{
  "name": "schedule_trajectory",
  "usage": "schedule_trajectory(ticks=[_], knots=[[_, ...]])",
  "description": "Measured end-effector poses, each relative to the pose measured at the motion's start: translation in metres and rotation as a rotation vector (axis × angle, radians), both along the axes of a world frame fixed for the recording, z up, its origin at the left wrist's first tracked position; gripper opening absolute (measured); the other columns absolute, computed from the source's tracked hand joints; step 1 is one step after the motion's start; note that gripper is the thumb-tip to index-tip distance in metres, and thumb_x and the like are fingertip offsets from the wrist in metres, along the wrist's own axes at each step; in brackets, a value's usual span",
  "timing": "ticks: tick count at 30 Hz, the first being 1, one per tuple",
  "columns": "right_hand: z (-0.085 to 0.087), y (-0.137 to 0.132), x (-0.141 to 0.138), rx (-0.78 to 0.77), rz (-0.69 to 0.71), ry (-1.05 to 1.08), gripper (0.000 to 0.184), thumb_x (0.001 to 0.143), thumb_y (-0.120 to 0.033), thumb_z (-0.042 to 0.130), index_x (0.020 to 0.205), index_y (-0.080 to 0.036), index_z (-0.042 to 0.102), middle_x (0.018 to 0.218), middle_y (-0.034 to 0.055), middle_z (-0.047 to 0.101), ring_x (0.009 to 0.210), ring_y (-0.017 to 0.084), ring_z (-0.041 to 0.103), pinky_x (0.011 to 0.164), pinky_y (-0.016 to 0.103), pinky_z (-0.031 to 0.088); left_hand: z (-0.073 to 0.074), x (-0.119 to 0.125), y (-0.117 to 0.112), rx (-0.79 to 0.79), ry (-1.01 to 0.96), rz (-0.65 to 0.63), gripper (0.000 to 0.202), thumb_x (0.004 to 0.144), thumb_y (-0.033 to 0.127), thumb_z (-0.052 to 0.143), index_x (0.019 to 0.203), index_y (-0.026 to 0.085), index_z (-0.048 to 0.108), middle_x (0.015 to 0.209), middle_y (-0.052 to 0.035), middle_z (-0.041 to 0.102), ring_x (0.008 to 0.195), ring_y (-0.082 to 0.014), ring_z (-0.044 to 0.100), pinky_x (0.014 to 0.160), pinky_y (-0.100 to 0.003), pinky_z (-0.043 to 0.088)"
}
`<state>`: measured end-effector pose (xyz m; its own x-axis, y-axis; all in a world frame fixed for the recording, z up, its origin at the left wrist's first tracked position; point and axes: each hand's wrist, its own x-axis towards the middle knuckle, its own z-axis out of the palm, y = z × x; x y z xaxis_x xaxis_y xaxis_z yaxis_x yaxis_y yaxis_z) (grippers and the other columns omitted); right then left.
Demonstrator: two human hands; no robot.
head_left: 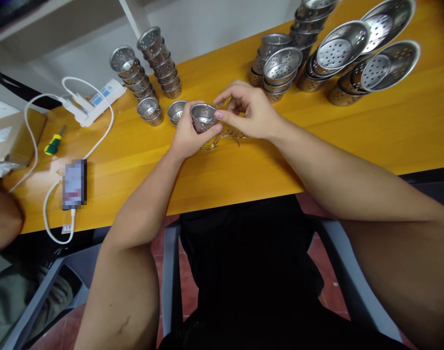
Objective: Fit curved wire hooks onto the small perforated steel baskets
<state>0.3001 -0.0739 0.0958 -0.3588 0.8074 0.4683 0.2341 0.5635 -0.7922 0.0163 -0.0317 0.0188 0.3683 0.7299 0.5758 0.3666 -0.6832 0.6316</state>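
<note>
Seated at a yellow-orange wood-grain worktop (214,182), shown working with two bare hands on a small, round, silver perforated-metal cup (203,118). Held mouth up near the middle of the worktop, within the left hand (189,131), with the grip closed around the cup, thumb along the near side and fingers at the far left. Poised with the right hand (254,109) at the cup's right rim, with thumb and forefinger bent close together; cannot tell whether that second grip is closed on anything. Scattered beneath and just beside the cup, in a loose tangle of thin, bent, silver metal wires (227,133). Backed, just behind the left hand, by another small silver perforated cup (176,112). Flanked farther left by a short stack of matching silver cups (149,112) and two taller, leaning stacks of small perforated cups (160,63), and at right by clustered stacks of larger, flared silver perforated cups (338,53). Bordered at far left by a white rectangular power strip (103,99) with looping white cables (113,116), a green-and-yellow-handled screwdriver (53,144), a black-edged phone (74,184), a brown cardboard box (10,138) and the bare arm of another person (3,214).
</note>
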Motion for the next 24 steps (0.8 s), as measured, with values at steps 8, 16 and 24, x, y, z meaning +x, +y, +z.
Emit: schedule_trajectory(ticks=[8,16,24], knots=[[-0.014,0.006,0.0,0.102,0.127,-0.098,0.081,0.11,-0.109,0.079,0.135,-0.033,0.094,0.152,0.0153,0.08,0.118,0.036,0.082,0.1,0.053,0.076,-0.008,-0.005,0.007,-0.005,-0.022,-0.004,0.101,0.103,0.098,0.095,0.169,0.034,0.053,0.153,-0.0122,0.078,0.141,-0.0351,0.087,0.13,-0.058,0.072],[-0.016,0.004,-0.003,0.097,0.183,-0.146,0.082,0.109,-0.108,0.08,0.137,-0.032,0.092,0.154,0.0159,0.079,0.126,0.039,0.08,0.111,0.058,0.075,-0.009,-0.007,0.007,0.061,0.018,-0.085,0.106,0.102,0.107,0.088,0.171,0.034,0.052,0.156,-0.0125,0.076,0.146,-0.037,0.084,0.137,-0.06,0.067],[-0.013,0.004,-0.006,0.088,0.175,-0.082,0.113,0.097,-0.112,0.091,0.17,-0.028,0.075,0.167,0.0195,0.078,0.153,0.052,0.076,0.137,0.07,0.066,-0.021,-0.004,0.013,0.042,0.031,-0.179,0.121,0.1,0.108,0.088,0.182,0.035,0.037,0.168,-0.0168,0.069,0.15,-0.0404,0.083,0.133,-0.062,0.071]])
